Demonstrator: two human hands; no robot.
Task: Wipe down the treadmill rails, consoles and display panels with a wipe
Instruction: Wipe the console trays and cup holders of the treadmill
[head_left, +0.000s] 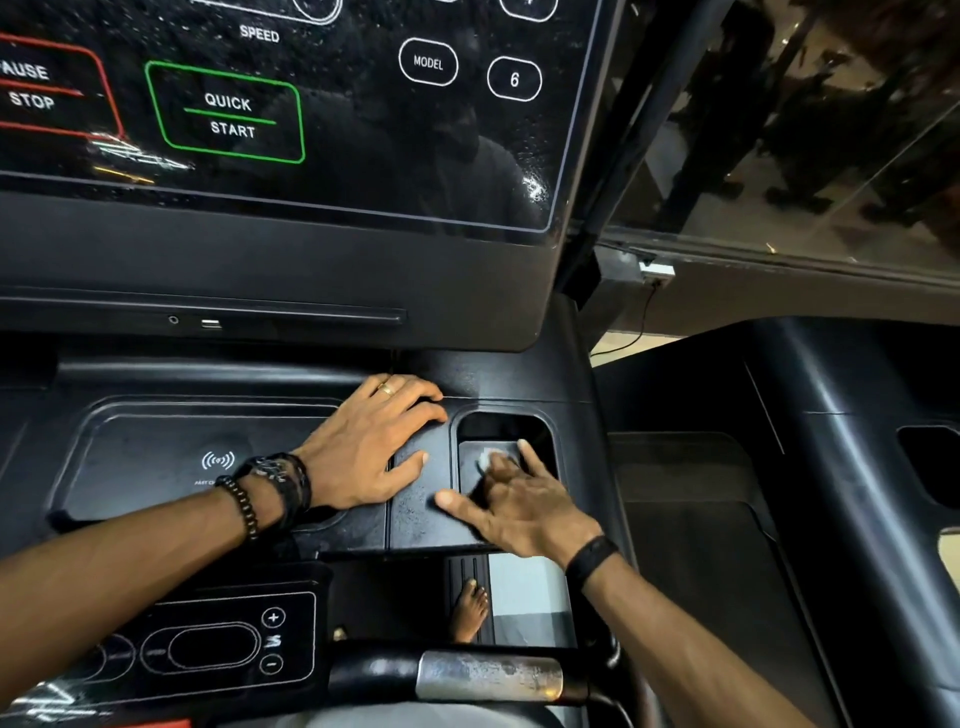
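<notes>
I stand at a black treadmill console under a glossy display panel with QUICK START and STOP buttons. My left hand rests flat on the console tray's right part, fingers straight. My right hand reaches into the recessed cup holder at the right and presses a small white wipe against its floor with the fingertips; most of the wipe is hidden under the fingers.
A lower control panel with plus and minus buttons sits at the bottom left. A handlebar with a metal grip sensor crosses the bottom. My bare foot shows below. A neighbouring treadmill stands at the right, beneath a glass wall.
</notes>
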